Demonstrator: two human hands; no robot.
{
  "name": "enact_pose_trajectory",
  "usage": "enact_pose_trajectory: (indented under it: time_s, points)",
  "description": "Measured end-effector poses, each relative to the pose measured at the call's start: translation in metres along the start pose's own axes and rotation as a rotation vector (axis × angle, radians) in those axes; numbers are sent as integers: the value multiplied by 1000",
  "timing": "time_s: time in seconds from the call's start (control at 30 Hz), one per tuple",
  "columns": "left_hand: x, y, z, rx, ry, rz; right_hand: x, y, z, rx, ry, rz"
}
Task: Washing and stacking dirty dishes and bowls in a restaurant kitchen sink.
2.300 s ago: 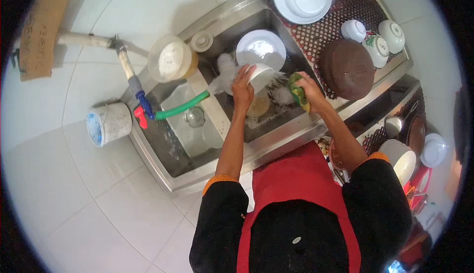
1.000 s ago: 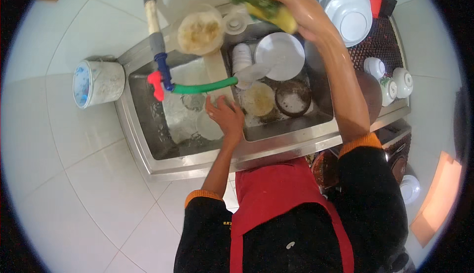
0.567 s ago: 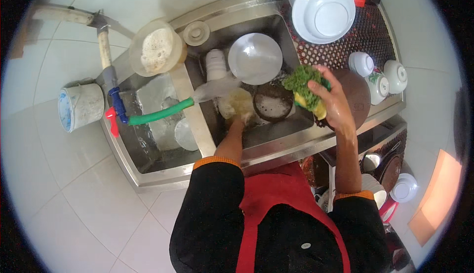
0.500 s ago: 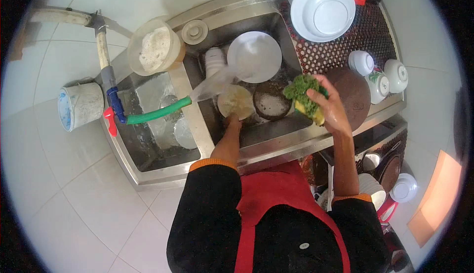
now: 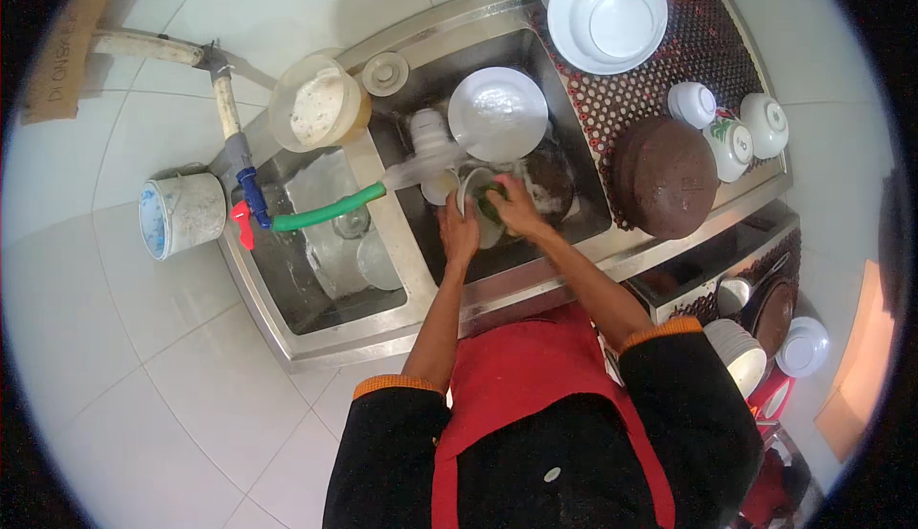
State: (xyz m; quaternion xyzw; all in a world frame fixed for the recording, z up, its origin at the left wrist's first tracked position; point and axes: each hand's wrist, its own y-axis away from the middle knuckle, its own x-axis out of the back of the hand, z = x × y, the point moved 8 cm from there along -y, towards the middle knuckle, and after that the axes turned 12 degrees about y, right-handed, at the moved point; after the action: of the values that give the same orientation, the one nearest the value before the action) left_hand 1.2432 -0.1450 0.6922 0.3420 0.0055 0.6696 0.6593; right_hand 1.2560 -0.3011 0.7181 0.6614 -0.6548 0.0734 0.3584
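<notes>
A wide steel double sink (image 5: 316,342) set in a white tiled counter, seen from above. In the left basin, a few clear glasses under water; over it, a green hose (image 5: 320,213) running from a blue and red tap toward the right basin. In the right basin, a white plate (image 5: 497,113) leaning at the back, a dark pot (image 5: 555,180) beside it, a stack of small white cups (image 5: 430,137) near the divider. On the perforated drain mat to the right, a stack of white plates (image 5: 604,8), a brown lid-like dish (image 5: 663,175), three small bowls. Behind the sink, a round plastic container (image 5: 320,108) with pale content.

Both hands down in the right basin, close together. Left hand (image 5: 459,232) curled around the near rim of a small white bowl (image 5: 475,206), holding it tilted, mouth turned to the right. Right hand (image 5: 516,209) closed over a green sponge (image 5: 491,206), only a small part of it visible under the fingers, pressed into the bowl.

The relation that matters: bowl lying directly between the two hands, just left of the right hand and touching it through the sponge; opening facing the right hand, so this hand the nearer one to the inside, the left only steadying from the outer side. How firm the left grip is, not possible to tell.
</notes>
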Motion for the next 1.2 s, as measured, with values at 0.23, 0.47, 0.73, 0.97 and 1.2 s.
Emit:
enact_pose_trajectory:
  time_s: [0.23,0.47,0.73,0.97,1.2]
  points:
    - [24,-33,7,228,516,-303,-2,17,-55,890,900,-124]
    - [-12,-29,10,373,925,-555,53,-43,-34,469,-235,66]
    - [-53,-61,-5,356,1279,-79,48,3,40,-482,-838,78]
    - [-53,-102,16,283,1402,-15,92,-27,-224,176,-779,-284]
    - [-51,-112,69,98,1570,-564,66,-94,-298,326,-468,-71]
